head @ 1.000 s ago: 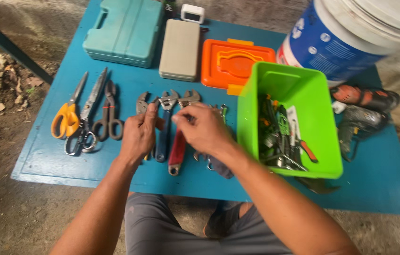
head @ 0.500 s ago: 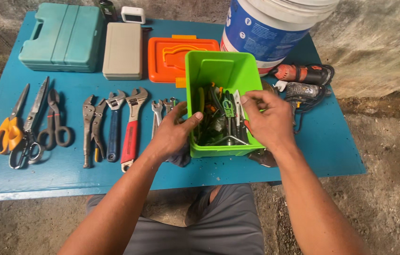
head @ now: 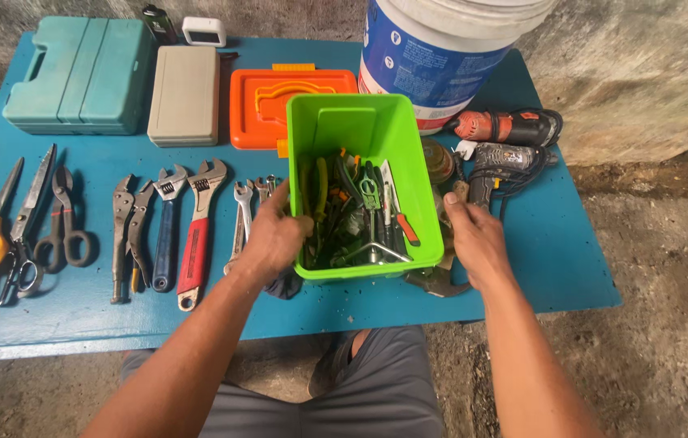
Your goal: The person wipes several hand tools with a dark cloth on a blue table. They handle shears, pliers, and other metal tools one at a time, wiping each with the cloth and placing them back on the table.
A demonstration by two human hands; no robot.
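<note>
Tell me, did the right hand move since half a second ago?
Yes. The right hand came out of the green bin, where it was reaching among the tools, and now rests against the bin's right outer wall.

Bare forearms, no sleeves, no watch or rings on the left hand (head: 275, 235) or right hand (head: 478, 239). Grey shorts (head: 360, 389) cover the lap.

Three cases (head: 186, 93), one green bin (head: 360, 130), one bucket (head: 441, 57), two power tools (head: 506, 146).
</note>
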